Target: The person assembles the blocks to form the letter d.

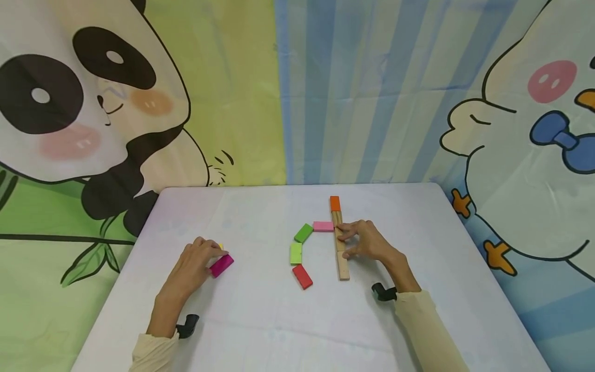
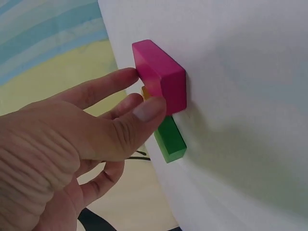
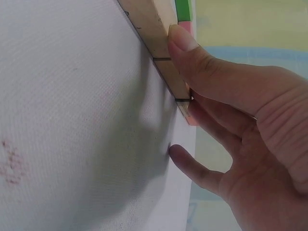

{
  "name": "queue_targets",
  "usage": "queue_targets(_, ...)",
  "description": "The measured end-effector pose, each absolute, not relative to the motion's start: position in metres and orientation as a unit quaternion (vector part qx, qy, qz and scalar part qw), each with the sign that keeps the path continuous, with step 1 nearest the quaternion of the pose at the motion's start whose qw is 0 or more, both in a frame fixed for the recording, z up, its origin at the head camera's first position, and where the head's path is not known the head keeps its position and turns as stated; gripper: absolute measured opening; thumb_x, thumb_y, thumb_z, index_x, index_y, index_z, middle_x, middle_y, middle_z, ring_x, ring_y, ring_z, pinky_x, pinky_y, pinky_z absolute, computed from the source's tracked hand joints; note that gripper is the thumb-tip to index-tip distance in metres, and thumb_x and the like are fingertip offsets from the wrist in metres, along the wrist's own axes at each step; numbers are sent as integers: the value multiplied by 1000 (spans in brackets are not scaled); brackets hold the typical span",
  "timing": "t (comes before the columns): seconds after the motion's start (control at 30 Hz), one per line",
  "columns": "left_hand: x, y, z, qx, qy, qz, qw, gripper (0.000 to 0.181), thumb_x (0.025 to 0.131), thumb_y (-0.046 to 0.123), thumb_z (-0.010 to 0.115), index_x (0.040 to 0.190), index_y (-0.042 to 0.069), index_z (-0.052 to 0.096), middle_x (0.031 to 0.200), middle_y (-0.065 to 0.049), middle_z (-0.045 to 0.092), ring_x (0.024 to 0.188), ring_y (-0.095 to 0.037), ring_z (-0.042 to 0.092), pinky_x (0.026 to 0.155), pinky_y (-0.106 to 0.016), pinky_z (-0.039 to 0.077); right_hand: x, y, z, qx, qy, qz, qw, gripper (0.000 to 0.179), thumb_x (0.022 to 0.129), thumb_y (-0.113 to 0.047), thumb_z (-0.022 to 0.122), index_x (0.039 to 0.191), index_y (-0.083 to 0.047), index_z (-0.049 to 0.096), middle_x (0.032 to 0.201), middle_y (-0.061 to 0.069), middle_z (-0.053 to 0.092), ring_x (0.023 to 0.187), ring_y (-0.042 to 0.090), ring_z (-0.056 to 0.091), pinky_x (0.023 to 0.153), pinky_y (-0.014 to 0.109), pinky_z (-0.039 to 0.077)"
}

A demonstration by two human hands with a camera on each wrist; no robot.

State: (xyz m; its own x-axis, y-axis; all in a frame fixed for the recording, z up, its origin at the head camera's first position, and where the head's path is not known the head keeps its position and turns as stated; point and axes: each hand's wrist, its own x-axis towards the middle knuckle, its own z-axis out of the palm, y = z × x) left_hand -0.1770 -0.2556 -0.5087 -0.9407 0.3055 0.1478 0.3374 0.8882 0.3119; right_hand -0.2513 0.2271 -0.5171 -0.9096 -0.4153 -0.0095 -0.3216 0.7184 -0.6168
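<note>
My left hand (image 1: 197,258) pinches a magenta block (image 1: 222,265) between thumb and forefinger at the left of the table. Behind it, a green block (image 2: 170,139) and a sliver of a yellow block (image 1: 221,246) show past the fingers. My right hand (image 1: 369,242) rests its extended fingertips along the right side of a straight row of plain wooden blocks (image 1: 343,266), the thumb (image 3: 184,41) against one block's side. An orange block (image 1: 335,203) caps the row's far end. From the row, a pink block (image 1: 323,226) leads leftward into a curve.
The curve continues with a green block (image 1: 303,233), a lime block (image 1: 296,253) and a red block (image 1: 302,277), angled back toward the row. All stand on a white-covered table (image 1: 269,320). A cartoon-printed cloth (image 1: 241,93) hangs behind the far edge.
</note>
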Motion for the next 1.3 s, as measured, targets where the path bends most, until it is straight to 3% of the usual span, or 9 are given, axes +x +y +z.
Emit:
queue_targets(0.57,-174,-250,-512,-151,-965,-213,-6,57,70,9,102,123,20,85,110,-2,73,103,-19,55,84,-39,47,-250,228,-516,-200,923,-321,76,55,72,-6,101,122,-2,81,154,13,65,146,44,58,120,63,45)
queue_targets(0.9,-164,-213,-516,-190,-960,-208,-6,50,64,25,108,105,15,82,100,4,74,102,-17,63,98,-47,55,-253,230,-517,-197,922,-323,76,56,71,-6,102,123,-3,81,155,11,65,148,43,56,121,63,44)
queue_targets(1.13,-154,-178,-522,-239,-952,-191,-9,50,62,39,108,94,17,76,88,9,64,85,-5,51,84,-32,51,-254,229,-518,-190,923,-326,83,57,72,-7,101,125,-4,80,156,10,64,149,43,55,122,63,43)
queue_targets(1.3,-146,-155,-525,-285,-942,-179,-10,53,61,49,107,85,19,70,77,13,51,77,-3,42,75,-25,41,-253,229,-520,-195,922,-326,81,56,73,-8,101,124,-3,80,155,11,64,148,43,57,121,62,45)
